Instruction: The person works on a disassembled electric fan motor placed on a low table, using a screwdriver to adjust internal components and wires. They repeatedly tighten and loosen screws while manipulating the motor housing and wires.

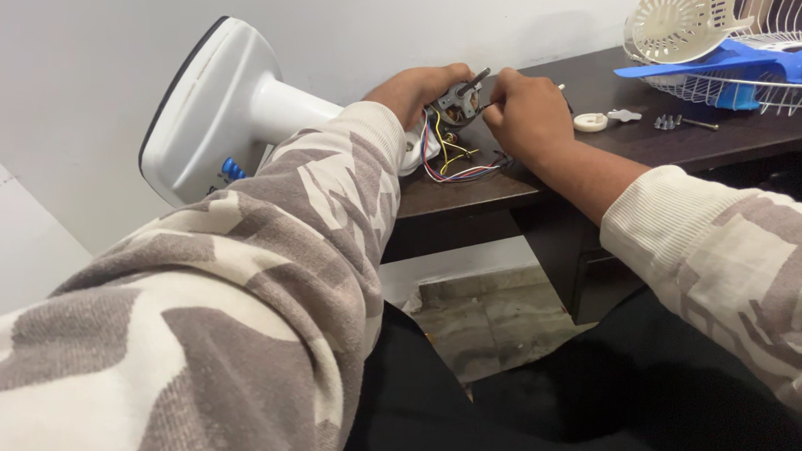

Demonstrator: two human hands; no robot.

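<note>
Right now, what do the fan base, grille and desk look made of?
Fan base: white moulded plastic, smooth with a soft sheen. Grille: thin white wire, likely coated metal. Desk: dark brown wood or laminate, matte; which one is unclear.

i see my left hand and right hand close together on the fan motor, with almost no gap between them. the wall sits right behind. loose wires lie in front. the white fan base blocks the left. right of my hands, past a round cap and small screws, the dark worktop is bare up to the fan grille.
</note>
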